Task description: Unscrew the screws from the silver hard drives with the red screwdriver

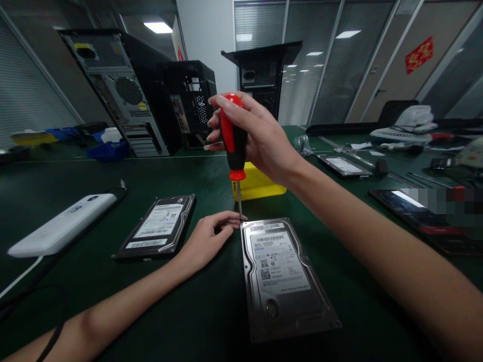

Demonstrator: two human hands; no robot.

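Note:
A silver hard drive (281, 279) lies label up on the green mat in front of me. My right hand (256, 136) grips a red and black screwdriver (233, 143) held upright, its tip resting at the drive's far left corner. My left hand (209, 236) rests on the mat beside that corner, fingers curled against the screwdriver's shaft near the tip. A second hard drive (158, 226) lies to the left of my left hand.
A yellow box (260, 186) sits just behind the screwdriver. A white device (62, 226) with a cable lies at the left. Open computer towers (128, 90) stand at the back. Another drive (343, 166), a dark phone (411, 208) and tools lie to the right.

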